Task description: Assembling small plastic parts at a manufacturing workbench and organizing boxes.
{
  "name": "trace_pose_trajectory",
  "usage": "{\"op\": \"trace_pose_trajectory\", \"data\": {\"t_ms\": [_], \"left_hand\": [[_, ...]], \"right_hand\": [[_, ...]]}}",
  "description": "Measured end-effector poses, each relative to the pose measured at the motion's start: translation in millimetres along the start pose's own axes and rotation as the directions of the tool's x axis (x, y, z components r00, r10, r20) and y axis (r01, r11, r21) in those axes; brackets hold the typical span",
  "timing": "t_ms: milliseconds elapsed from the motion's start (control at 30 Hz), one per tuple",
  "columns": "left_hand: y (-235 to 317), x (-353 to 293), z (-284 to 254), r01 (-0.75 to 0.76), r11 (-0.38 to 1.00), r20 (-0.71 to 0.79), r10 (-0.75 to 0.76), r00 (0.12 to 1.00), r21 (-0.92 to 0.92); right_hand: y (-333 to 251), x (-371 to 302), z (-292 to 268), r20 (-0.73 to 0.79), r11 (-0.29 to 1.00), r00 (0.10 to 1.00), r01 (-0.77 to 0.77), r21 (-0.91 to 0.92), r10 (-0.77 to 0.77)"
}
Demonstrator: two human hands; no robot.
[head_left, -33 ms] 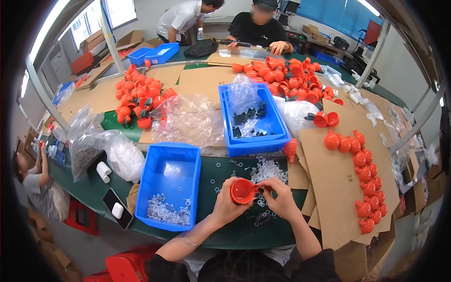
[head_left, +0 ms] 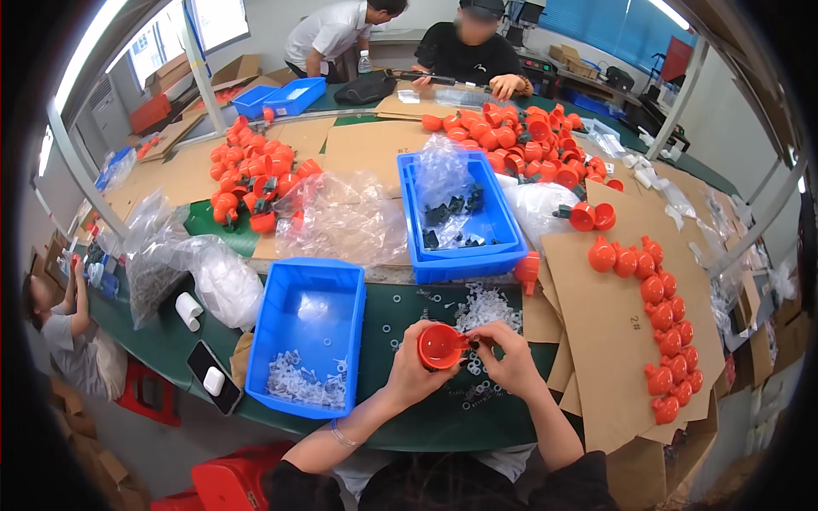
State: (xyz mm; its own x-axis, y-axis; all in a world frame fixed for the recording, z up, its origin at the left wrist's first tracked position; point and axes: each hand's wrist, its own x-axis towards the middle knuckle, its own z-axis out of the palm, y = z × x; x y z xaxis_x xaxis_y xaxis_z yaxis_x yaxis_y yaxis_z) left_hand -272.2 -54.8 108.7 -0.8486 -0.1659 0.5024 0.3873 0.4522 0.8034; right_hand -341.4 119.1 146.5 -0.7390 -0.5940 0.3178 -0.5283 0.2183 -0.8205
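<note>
My left hand (head_left: 411, 372) is wrapped round a red cup-shaped plastic part (head_left: 440, 345), its open mouth facing up. The part's short side neck points right, toward my right hand (head_left: 509, 362). There the thumb and fingers are pinched together at the neck's end; a small dark bit shows between them, too small to name. Just beyond my hands lies a heap of small translucent white plastic pieces (head_left: 488, 308). Loose white rings (head_left: 482, 390) are scattered on the green table under my right hand. At my left stands a blue bin (head_left: 313, 285) with small clear pieces in its near end.
Another blue bin (head_left: 469, 271) holds black parts and a plastic bag. Red cup-shaped parts are piled at the far left (head_left: 247, 175) and far right (head_left: 528, 145); several (head_left: 660, 317) stand lined up on cardboard (head_left: 596, 341). A phone (head_left: 207, 368) lies left. Other people sit or stand around.
</note>
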Motion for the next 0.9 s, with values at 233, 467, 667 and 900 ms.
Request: {"op": "trace_pose_trajectory", "data": {"t_ms": [233, 467, 667, 900], "left_hand": [[-0.5, -0.1, -0.9, 0.083, 0.990, -0.014, -0.085, 0.996, -0.118], [-1.8, -0.1, 1.2, 0.063, 0.995, 0.002, -0.063, 0.998, -0.082], [-1.9, 1.0, -0.3, 0.063, 0.998, 0.061, -0.061, 0.996, -0.024], [0.4, 1.1, -4.2, -0.010, 0.990, 0.182, -0.015, 0.983, 0.138]], "right_hand": [[-8.0, 2.5, -4.4, 0.016, 0.996, 0.999, -0.042, 0.076, 0.041], [-4.6, -0.1, -2.6, 0.056, 0.984, 0.992, 0.122, -0.127, -0.116], [-2.8, -0.5, -5.4, 0.167, 0.953, 0.981, 0.145, -0.265, -0.103], [-1.9, -5.4, -1.7, 0.296, 0.866, 0.952, 0.209, -0.454, -0.074]]}}
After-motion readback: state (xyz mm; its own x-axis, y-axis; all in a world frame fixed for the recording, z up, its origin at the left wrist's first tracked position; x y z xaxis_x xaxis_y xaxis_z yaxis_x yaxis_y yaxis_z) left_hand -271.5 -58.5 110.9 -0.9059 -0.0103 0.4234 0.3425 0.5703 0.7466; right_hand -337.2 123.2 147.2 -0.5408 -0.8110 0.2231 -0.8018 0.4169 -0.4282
